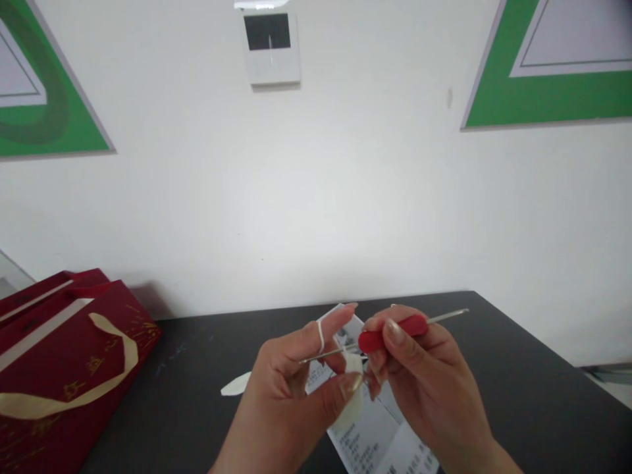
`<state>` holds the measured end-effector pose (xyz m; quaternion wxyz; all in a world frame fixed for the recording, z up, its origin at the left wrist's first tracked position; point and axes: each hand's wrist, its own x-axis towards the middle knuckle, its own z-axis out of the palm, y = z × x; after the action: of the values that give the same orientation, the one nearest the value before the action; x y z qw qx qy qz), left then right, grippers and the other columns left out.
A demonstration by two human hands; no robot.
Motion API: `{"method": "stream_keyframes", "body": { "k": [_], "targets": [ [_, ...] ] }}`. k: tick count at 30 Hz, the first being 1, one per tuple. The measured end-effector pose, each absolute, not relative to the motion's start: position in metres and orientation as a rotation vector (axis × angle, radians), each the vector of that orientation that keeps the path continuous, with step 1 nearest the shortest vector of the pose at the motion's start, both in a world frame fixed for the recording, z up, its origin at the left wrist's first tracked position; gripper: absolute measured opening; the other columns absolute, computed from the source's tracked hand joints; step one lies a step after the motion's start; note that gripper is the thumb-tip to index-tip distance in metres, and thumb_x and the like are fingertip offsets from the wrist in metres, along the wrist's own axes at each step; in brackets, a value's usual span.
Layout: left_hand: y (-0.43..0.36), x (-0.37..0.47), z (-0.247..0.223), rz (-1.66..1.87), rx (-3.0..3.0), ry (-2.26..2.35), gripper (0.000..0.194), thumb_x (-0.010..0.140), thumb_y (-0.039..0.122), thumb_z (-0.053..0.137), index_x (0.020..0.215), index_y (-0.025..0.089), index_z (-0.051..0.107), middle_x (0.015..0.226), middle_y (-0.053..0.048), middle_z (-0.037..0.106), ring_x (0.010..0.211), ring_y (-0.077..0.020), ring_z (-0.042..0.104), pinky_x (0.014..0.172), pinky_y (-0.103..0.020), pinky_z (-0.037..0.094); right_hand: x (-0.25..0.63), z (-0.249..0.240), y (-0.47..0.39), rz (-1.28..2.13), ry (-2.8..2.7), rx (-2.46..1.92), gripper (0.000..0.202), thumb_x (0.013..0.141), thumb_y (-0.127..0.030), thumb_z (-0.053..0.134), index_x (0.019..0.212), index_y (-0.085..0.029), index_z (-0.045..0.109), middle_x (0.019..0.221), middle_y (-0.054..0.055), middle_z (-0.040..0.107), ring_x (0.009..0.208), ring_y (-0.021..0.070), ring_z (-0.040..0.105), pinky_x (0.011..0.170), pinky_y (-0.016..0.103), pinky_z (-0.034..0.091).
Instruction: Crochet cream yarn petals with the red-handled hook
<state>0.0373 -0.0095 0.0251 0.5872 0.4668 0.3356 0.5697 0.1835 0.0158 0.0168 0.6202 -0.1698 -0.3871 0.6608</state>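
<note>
My right hand (pixel 419 368) grips a crochet hook (pixel 415 327) by its red handle, with thin metal shafts sticking out at both ends. The left shaft crosses in front of my left hand's fingers. Between thumb and fingers, my left hand (pixel 306 375) pinches a small off-white crochet piece (pixel 353 368). White yarn (pixel 320 334) loops round the raised index finger and runs to the piece at the hook's shaft. Where the hook meets the stitches is too small to make out.
A printed sheet (pixel 358 441) lies on the dark table (pixel 518 395) under my hands. Left of my left hand rests a flat, pointed white piece (pixel 236 384). Dark red gift bags (pixel 74 368) with a cream ribbon stand at the left. A white wall (pixel 316 197) rises behind the table.
</note>
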Motion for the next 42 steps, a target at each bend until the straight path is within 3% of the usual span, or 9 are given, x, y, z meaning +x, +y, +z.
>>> {"method": "stream_keyframes", "body": {
  "k": [4, 9, 13, 18, 23, 27, 32, 42],
  "targets": [
    [-0.008, 0.036, 0.026, 1.234, 1.121, 0.789, 0.042, 0.071, 0.019, 0.083, 0.108, 0.040, 0.076, 0.070, 0.002, 0.068, 0.075, -0.0126, 0.060, 0.068, -0.020, 0.046, 0.182, 0.016, 0.017, 1.639, -0.857, -0.386, 0.018, 0.080, -0.031, 0.076, 0.075, -0.014, 0.074, 0.052, -0.001, 0.066, 0.040, 0.0082, 0.060, 0.040, 0.015, 0.053],
    [-0.009, 0.034, 0.023, 1.180, 1.166, 0.793, 0.041, 0.073, 0.023, 0.080, 0.113, 0.029, 0.076, 0.082, -0.004, 0.070, 0.079, -0.0181, 0.062, 0.072, -0.027, 0.049, 0.189, 0.014, 0.029, 1.782, -0.864, -0.356, 0.023, 0.082, -0.032, 0.073, 0.069, -0.014, 0.071, 0.045, -0.004, 0.058, 0.035, 0.0078, 0.056, 0.037, 0.015, 0.049],
    [-0.015, 0.032, 0.023, 1.117, 1.221, 0.838, 0.041, 0.075, 0.024, 0.077, 0.116, 0.028, 0.075, 0.079, -0.004, 0.068, 0.078, -0.0192, 0.062, 0.069, -0.027, 0.048, 0.200, 0.014, 0.036, 1.784, -0.968, -0.327, 0.023, 0.082, -0.031, 0.073, 0.068, -0.013, 0.071, 0.049, -0.002, 0.061, 0.035, 0.0063, 0.056, 0.037, 0.013, 0.048],
    [-0.023, 0.028, 0.022, 1.070, 1.302, 0.899, 0.045, 0.077, 0.020, 0.074, 0.121, 0.030, 0.072, 0.081, -0.003, 0.066, 0.078, -0.0184, 0.056, 0.084, -0.035, 0.047, 0.211, 0.017, 0.039, 1.751, -1.036, -0.305, 0.020, 0.077, -0.028, 0.077, 0.064, -0.014, 0.072, 0.054, 0.001, 0.065, 0.040, 0.0085, 0.057, 0.035, 0.015, 0.049],
    [-0.027, 0.027, 0.024, 1.024, 1.310, 0.976, 0.054, 0.071, 0.013, 0.074, 0.122, 0.034, 0.071, 0.082, 0.000, 0.061, 0.076, -0.0172, 0.056, 0.080, -0.034, 0.047, 0.221, 0.021, 0.040, 1.607, -1.165, -0.299, 0.018, 0.078, -0.028, 0.077, 0.068, -0.013, 0.075, 0.055, 0.002, 0.063, 0.045, 0.0085, 0.055, 0.040, 0.016, 0.048],
    [-0.025, 0.026, 0.026, 0.994, 1.359, 0.940, 0.050, 0.075, 0.014, 0.071, 0.121, 0.033, 0.071, 0.073, 0.002, 0.057, 0.069, -0.0149, 0.051, 0.081, -0.035, 0.045, 0.227, 0.022, 0.037, 1.520, -1.260, -0.303, 0.015, 0.081, -0.028, 0.075, 0.072, -0.016, 0.076, 0.058, 0.001, 0.063, 0.048, 0.0096, 0.056, 0.045, 0.019, 0.046],
    [-0.023, 0.024, 0.021, 0.985, 1.349, 0.934, 0.052, 0.077, 0.015, 0.070, 0.125, 0.033, 0.068, 0.082, 0.000, 0.059, 0.079, -0.0182, 0.056, 0.085, -0.036, 0.045, 0.234, 0.024, 0.033, 1.402, -1.347, -0.288, 0.012, 0.083, -0.028, 0.073, 0.076, -0.018, 0.076, 0.063, 0.003, 0.066, 0.052, 0.0118, 0.057, 0.048, 0.024, 0.045],
    [-0.025, 0.029, 0.022, 1.052, 1.350, 0.985, 0.047, 0.075, 0.016, 0.072, 0.121, 0.025, 0.072, 0.076, -0.002, 0.061, 0.073, -0.0185, 0.057, 0.078, -0.036, 0.048, 0.240, 0.032, 0.021, 1.111, -1.491, -0.364, 0.012, 0.085, -0.030, 0.071, 0.081, -0.020, 0.077, 0.062, 0.003, 0.067, 0.054, 0.0140, 0.056, 0.046, 0.025, 0.045]
  ]
}}
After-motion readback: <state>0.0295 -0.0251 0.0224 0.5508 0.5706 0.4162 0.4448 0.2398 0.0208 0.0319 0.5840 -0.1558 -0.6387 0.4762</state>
